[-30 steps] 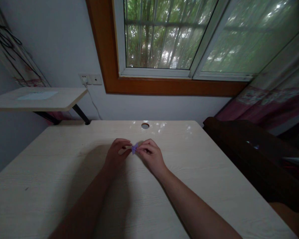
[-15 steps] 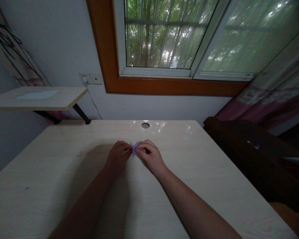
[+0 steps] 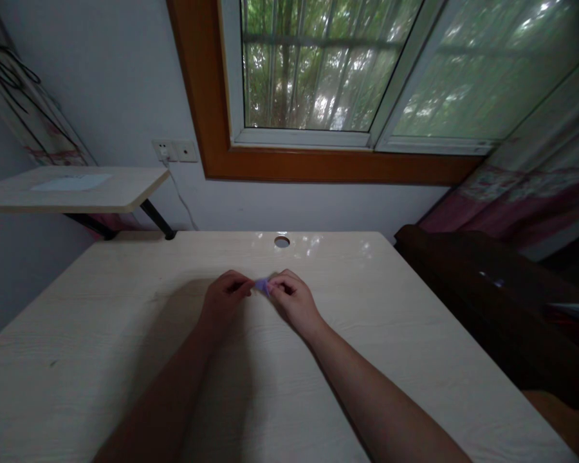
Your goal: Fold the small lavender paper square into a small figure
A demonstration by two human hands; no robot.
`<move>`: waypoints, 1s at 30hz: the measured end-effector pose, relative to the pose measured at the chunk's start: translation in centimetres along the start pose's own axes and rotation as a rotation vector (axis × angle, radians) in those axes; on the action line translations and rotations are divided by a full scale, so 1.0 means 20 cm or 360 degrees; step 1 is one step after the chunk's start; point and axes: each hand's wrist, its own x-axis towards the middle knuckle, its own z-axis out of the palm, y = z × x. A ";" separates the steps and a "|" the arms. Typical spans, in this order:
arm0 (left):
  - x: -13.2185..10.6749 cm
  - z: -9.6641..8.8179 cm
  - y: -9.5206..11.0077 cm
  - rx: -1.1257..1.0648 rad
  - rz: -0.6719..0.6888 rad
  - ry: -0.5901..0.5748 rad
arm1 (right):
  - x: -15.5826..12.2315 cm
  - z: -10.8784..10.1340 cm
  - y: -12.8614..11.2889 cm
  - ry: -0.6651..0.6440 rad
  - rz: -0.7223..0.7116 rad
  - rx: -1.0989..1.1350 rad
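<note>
A small purple piece of folded paper (image 3: 261, 285) is stretched between my two hands, over the far half of the pale wooden desk (image 3: 367, 360). My left hand (image 3: 226, 297) pinches its left tip between thumb and forefinger. On the other side, my right hand (image 3: 293, 297) is closed on its right end, with the fingertips covering part of it. The paper is small and slightly blurred, so its exact folds cannot be made out.
A raised shelf (image 3: 149, 186) with a white sheet (image 3: 72, 182) on it stands at the back left. Near the desk's far edge is a round cable hole (image 3: 282, 242). Dark brown furniture (image 3: 463, 276) borders the right side, and a window (image 3: 318, 77) is behind.
The purple paper has turned from standing nearly upright to lying sideways between the fingers. My left hand has shifted slightly left, and the gap between the hands is a little wider.
</note>
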 end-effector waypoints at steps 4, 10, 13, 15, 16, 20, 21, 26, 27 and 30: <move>0.01 0.00 0.01 0.0001 -0.0103 0.0022 | 0.00 0.00 0.02 0.0023 0.0032 0.0022; 0.00 0.00 0.03 0.0058 -0.0240 0.0052 | 0.00 0.00 0.03 0.0005 0.0081 0.0056; 0.00 0.00 0.03 0.0073 -0.0244 0.0047 | 0.00 0.00 0.03 -0.0003 0.0098 0.0078; 0.00 0.00 0.04 0.0015 -0.0245 0.0041 | 0.00 0.00 0.03 -0.0002 0.0114 0.0100; 0.00 0.00 0.04 -0.0031 -0.0248 0.0034 | 0.00 0.00 0.03 0.0003 0.0125 0.0114; 0.01 0.01 0.05 -0.0219 -0.0222 0.0040 | 0.01 -0.01 0.02 0.0050 0.0196 0.0184; 0.01 0.01 0.05 -0.0247 -0.0207 0.0049 | 0.01 -0.01 0.02 0.0061 0.0221 0.0201; 0.01 0.02 0.03 -0.0292 -0.0215 0.0037 | 0.01 -0.01 0.04 0.0075 0.0290 0.0263; 0.01 0.02 0.02 -0.0308 -0.0226 0.0034 | 0.01 0.00 0.05 0.0081 0.0289 0.0272; 0.01 0.02 0.02 -0.0318 -0.0265 0.0011 | 0.01 0.00 0.06 0.0064 0.0287 0.0282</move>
